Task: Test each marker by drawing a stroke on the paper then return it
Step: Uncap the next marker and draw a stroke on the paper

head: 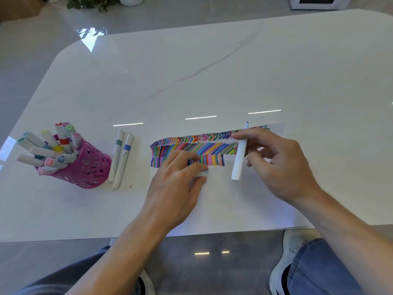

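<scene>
On a glossy white table [212, 71], the right hand [282, 167] pinches a smooth white, blue-tipped marker [239, 160] in curled fingers above the paper [244, 205], which bears three rows of coloured strokes, while the left hand [174, 184] grips a white cap [202, 173] and two markers [120, 158] lie beside a pink perforated cup [89, 167] holding about a dozen more.

The view was bright and evenly lit from overhead. The glossy white surface [234, 60] threw glare: three thin light streaks across mid-frame and a sharp window reflection at upper left. Only soft, faint shadows lay under the left hand [176, 184] and right hand [282, 167]. Wide-angle distortion bowed the surface's edges, and the left fingertips were slightly blurred.
</scene>
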